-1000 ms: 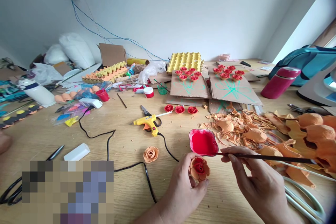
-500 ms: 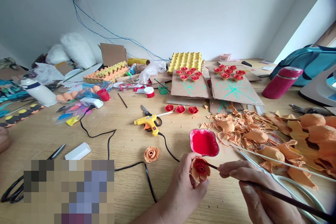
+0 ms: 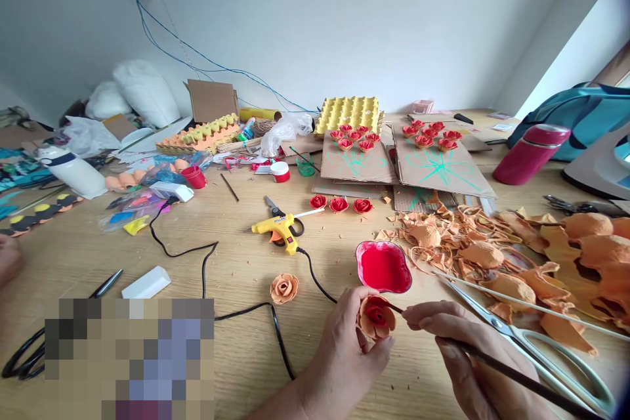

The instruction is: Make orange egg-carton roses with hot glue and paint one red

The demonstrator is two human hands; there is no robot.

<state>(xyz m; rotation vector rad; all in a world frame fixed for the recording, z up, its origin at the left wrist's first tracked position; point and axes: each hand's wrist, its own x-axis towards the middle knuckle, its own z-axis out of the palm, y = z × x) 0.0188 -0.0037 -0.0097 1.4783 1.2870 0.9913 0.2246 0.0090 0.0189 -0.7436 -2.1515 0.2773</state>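
My left hand (image 3: 344, 341) grips an orange egg-carton flower (image 3: 377, 317) whose inner petals are red and outer petals mostly bare. In my right hand (image 3: 472, 348) is a thin dark paintbrush (image 3: 512, 367), its tip touching the flower's upper right petals. Just behind the flower sits a small dish of red paint (image 3: 384, 267). An unpainted orange flower (image 3: 284, 289) lies to the left of my left hand. Farther back, three red flowers (image 3: 338, 204) stand in a row. More red flowers rest on two cardboard pieces (image 3: 443, 174) with green marks.
A yellow glue gun (image 3: 280, 230) lies over black-handled scissors, its black cord running toward me. At right are large scissors (image 3: 556, 348), orange carton scraps (image 3: 457, 243) and a pink bottle (image 3: 531, 154). Another person's hand (image 3: 8, 259) shows at the left edge.
My right hand and the paintbrush have shifted slightly left. The flower in my left hand has barely moved, and its inner petals stay red.
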